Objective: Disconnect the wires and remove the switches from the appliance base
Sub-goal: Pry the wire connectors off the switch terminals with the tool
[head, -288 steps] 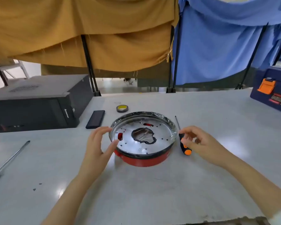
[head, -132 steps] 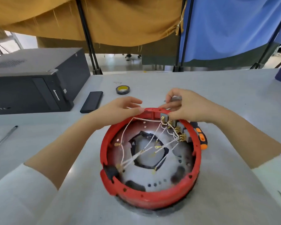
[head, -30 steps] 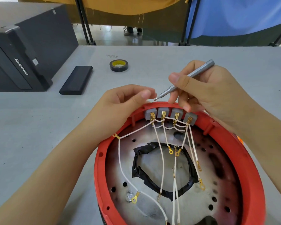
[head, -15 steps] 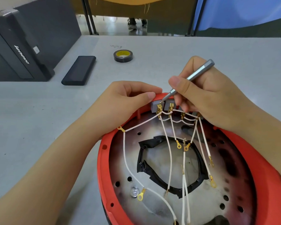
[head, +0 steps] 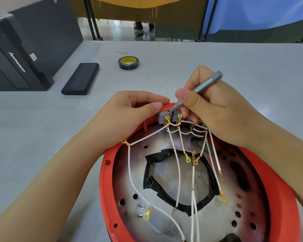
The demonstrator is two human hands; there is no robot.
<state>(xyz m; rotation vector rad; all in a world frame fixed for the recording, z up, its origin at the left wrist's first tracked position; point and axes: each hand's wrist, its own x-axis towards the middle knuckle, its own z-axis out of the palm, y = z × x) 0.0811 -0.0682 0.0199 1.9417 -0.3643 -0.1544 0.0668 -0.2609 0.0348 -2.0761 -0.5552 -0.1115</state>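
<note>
Switches [head: 170, 116]: a row of grey blocks set into the far inner rim of the red base [head: 278, 180], the row running left to right along the rim. Two blocks show; the rest sit behind the right hand's fingers. Brass connectors [head: 166, 119] plug into their near faces, white wires [head: 175, 163] trailing toward the viewer across the metal floor, several ending in loose ring terminals.

Right hand [head: 217, 110] grasps a slim grey screwdriver [head: 201, 88] pen-fashion. Shaft slants from upper right down to lower left; tip rests at the top edge of the leftmost block, just above its connector. The tool meets the row from above and the right, so any prying should work downward and toward the viewer.

Left hand [head: 129, 116] curls over the rim just left of the row, thumb tip beside the end block, steadying the base. It is the nearer hand to that block.

Base sits tilted on the grey table [head: 33, 128].

Wires all look attached at the switch end.
</note>
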